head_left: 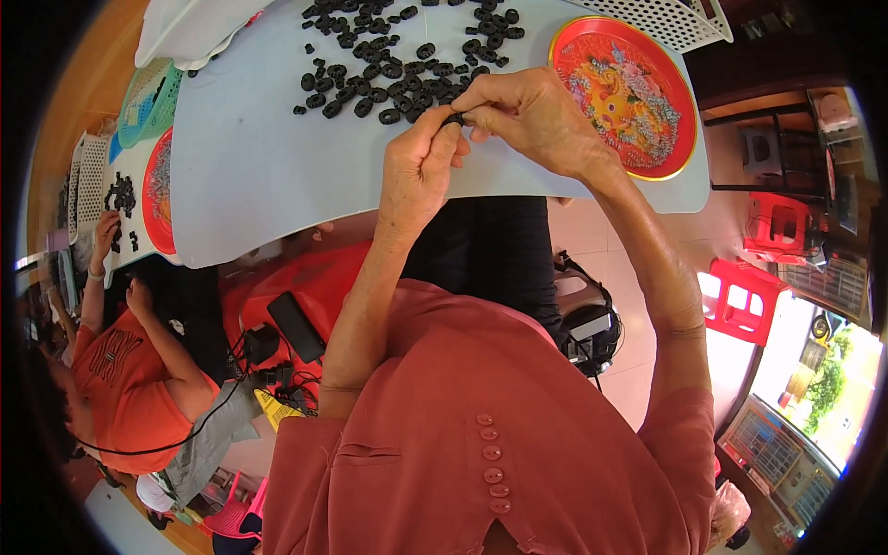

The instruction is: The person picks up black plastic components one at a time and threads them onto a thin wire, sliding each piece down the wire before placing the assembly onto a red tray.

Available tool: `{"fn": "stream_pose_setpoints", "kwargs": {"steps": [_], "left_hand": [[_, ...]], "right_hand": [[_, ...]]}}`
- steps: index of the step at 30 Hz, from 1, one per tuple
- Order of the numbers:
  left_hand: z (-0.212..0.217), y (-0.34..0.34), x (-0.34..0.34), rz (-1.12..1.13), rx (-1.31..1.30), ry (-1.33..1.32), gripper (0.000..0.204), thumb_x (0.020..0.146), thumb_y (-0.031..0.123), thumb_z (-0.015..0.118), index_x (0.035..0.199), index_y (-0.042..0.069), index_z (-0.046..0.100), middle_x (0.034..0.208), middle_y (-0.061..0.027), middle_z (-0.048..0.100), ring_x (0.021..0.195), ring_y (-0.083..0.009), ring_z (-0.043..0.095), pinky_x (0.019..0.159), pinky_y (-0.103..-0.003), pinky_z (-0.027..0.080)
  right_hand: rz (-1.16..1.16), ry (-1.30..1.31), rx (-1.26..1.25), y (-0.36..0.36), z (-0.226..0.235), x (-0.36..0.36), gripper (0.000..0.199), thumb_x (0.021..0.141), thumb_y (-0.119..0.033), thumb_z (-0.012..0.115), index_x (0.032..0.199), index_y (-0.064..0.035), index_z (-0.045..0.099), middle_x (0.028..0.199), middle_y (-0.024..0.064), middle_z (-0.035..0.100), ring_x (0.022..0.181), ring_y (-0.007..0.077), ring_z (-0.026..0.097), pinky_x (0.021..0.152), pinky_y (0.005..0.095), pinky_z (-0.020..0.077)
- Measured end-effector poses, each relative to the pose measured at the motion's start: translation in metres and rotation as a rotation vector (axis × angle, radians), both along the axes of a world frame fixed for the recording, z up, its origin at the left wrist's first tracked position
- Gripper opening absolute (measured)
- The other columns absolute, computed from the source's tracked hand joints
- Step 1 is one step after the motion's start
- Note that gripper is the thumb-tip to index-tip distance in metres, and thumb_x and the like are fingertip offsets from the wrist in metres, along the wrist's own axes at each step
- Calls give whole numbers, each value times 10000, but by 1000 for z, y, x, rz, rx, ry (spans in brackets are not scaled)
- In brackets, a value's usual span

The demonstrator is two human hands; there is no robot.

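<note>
Both my hands meet above the near half of a pale grey table (277,176). Between their fingertips is a small black plastic piece (454,119), mostly covered by the fingers. My left hand (418,165) pinches it from the left with thumb and forefinger. From the right, my right hand (529,118) grips it the same way. Just beyond the hands lies a loose spread of small black plastic pieces (372,71), many of them rounded with holes. To the right of my right hand is a round red tray (686,120) with a gold rim and a flower pattern.
A white perforated basket (671,23) stands at the far right, a white container (185,32) at the far left. Beyond the table's left side, a person in an orange shirt (139,370) sits at another table with black pieces, a red tray (159,208) and a green basket (162,102).
</note>
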State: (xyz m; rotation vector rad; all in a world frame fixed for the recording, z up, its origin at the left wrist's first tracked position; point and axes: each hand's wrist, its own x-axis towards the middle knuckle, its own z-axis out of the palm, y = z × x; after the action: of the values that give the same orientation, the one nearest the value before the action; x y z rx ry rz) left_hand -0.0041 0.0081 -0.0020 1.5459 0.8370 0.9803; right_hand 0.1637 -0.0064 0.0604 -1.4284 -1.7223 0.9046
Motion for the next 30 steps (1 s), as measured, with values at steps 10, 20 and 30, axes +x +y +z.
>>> {"fn": "stream_pose_setpoints", "kwargs": {"steps": [10, 20, 30], "left_hand": [[0, 1, -1, 15, -13, -15, 216, 955, 109, 513, 1098, -14, 618, 713, -41, 610, 620, -96, 544, 579, -239, 460], [-3, -1, 2, 67, 24, -27, 200, 952, 106, 511, 1073, -9, 622, 688, -32, 593, 601, -90, 530, 559, -241, 449], [-1, -2, 3, 94, 28, 4, 198, 966, 98, 502, 1069, -25, 618, 720, -19, 589, 637, -82, 528, 593, -227, 447]], "right_hand": [[7, -91, 29, 2, 2, -3, 124, 840, -20, 582, 895, 3, 691, 716, 155, 672, 690, 213, 705, 623, 332, 538], [-18, -113, -17, 4, -3, -2, 148, 869, -39, 605, 971, -10, 708, 684, 72, 669, 673, 103, 661, 633, 256, 530], [-51, -256, 235, -1, -7, -11, 153, 864, -22, 595, 966, -3, 708, 711, 76, 689, 644, 104, 655, 624, 257, 527]]}}
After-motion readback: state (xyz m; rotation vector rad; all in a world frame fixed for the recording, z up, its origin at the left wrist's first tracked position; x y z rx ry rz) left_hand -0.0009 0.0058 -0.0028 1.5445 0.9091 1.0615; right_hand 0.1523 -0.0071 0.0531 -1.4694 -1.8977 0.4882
